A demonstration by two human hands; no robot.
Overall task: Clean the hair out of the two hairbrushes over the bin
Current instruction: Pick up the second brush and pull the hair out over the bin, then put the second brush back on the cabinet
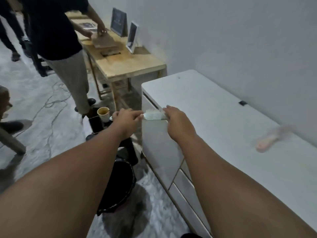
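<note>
I'm in a bare room with white walls: a white drawer cabinet (223, 117), a plywood table (130, 66), cables trailing over the marbled floor (34, 93)

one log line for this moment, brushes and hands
white brush: held at cabinet corner | left hand: on handle end | right hand: at bristles | pink brush: on cabinet | bin: below

We have only one camera, and it sits on the person's head. We look forward and down along both bare arms, so the left hand (127, 120) and the right hand (177, 122) sit near the middle, quite close to us. The view is wide and bends at the edges. On our right we see the top of a white cabinet (223, 121). Low down, between the arms, is a black bin (118, 184) on the floor. Farther off stands a wooden table (130, 66) by the wall.
</note>
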